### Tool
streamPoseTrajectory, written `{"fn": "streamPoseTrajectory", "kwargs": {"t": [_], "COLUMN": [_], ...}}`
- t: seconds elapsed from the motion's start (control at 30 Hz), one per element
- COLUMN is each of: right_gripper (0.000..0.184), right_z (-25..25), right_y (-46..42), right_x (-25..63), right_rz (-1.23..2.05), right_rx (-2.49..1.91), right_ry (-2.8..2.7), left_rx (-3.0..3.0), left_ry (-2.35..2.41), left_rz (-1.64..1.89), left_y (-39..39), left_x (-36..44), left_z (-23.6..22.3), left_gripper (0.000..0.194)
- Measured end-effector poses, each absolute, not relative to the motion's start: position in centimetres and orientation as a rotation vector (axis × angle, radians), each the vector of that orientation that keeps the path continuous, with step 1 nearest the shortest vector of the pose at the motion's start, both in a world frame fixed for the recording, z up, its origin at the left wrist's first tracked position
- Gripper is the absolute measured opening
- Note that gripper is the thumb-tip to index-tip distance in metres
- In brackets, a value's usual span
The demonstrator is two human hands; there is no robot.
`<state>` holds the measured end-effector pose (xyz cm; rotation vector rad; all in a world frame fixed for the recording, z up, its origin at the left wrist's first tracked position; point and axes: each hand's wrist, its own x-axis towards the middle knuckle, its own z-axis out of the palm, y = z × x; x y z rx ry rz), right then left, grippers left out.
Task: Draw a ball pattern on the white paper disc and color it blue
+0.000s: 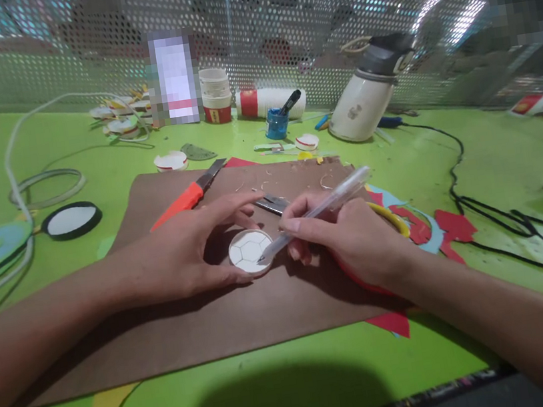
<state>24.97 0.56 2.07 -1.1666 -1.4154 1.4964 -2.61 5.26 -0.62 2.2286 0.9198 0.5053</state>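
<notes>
A small white disc [248, 250] with a drawn football pattern lies on a brown board [207, 320]. My left hand [191, 248] curls around the disc's left side, thumb and fingers pressing its edge. My right hand [347, 236] grips a clear pen [317, 210] in a writing hold, its tip touching the disc's right part. An orange utility knife [187, 198] lies on the board just beyond my left hand. Yellow-handled scissors [389, 217] sit partly hidden behind my right hand.
Red and blue paper scraps [437, 231] lie right of the board. A black cable [495, 216] snakes at right. At the back stand a white heat gun [367, 92], a blue paint pot [276, 123], stacked paper cups [216, 95]. A black-rimmed disc [72, 220] and a grey cable [41, 185] lie at left.
</notes>
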Motion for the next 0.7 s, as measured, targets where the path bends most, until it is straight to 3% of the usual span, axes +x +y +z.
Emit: {"fn": "streamPoseTrajectory", "kwargs": {"t": [0.7], "right_gripper": [0.021], "right_z": [2.35], "right_y": [0.48], "right_x": [24.75], "right_rz": [1.521], "right_rx": [-1.217], "right_ry": [-1.447], "left_rx": [2.202], "left_ry": [0.940], "left_rz": [0.469], "left_y": [5.62], "left_x": [-2.96], "left_z": [-0.65], "left_gripper": [0.109]}}
